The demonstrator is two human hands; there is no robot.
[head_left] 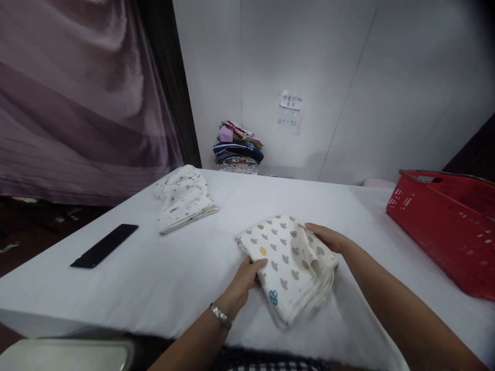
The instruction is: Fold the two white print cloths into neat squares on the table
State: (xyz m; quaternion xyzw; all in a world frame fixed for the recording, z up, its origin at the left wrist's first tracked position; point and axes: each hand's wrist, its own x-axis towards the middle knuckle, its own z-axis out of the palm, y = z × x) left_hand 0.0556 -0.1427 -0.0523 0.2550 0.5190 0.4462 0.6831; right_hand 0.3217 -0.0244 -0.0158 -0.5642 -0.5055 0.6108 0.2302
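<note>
Lying at nine o'clock from the mushroom-print cloth (284, 263), a flat black slab (104, 246) is kept well apart from the hands, so a knock is judged unlikely. At ten o'clock a second printed cloth (187, 198) is left loosely rumpled on the white table (174, 288); its layers could be disturbed if it were brushed by a forearm. At eight o'clock the near-left edge is gripped by the left hand (245, 278), thumb above and the other fingers mostly hidden beneath; if that pinch is slackened, the layers could be let slip apart. The mushroom-print cloth itself is located between the two hands, on or just above the table. A raised pucker is seen towards its right side; if pressed down so, a crease could be set, and the uneven layers at four o'clock could be left crooked. At two o'clock its top is touched by the right hand (328, 238), fingers extended; whether anything is gripped cannot be told. By unequal pulling, the fold could be skewed. Towards three o'clock a red basket (436, 232) is set well apart
</note>
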